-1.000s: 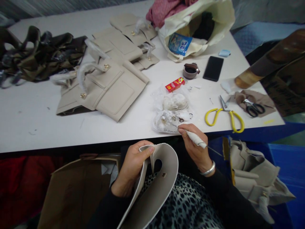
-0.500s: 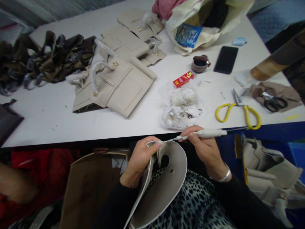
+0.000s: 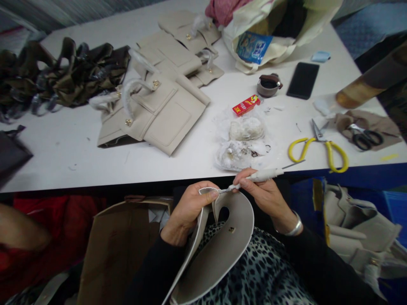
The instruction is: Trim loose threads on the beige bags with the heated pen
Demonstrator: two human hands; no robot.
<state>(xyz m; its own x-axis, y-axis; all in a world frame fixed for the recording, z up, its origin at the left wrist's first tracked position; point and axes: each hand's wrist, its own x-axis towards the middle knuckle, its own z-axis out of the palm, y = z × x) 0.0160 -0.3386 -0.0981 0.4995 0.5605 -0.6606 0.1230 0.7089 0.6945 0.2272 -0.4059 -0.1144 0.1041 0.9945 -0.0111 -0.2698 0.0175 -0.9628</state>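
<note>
A white worktable [image 3: 47,148] spans the far side. Near its edge, the left hand [image 3: 187,209] pinches a curved beige leather panel [image 3: 219,245] over the lap; the right hand [image 3: 265,195] grips a white-handled awl [image 3: 260,175], tip at the panel's top edge.

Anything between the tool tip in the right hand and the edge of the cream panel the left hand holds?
Nothing visible. The right hand holds the white-handled tool, its tip already at the curled edge of the cream panel, beside the left hand thumb pinching that edge.
</note>
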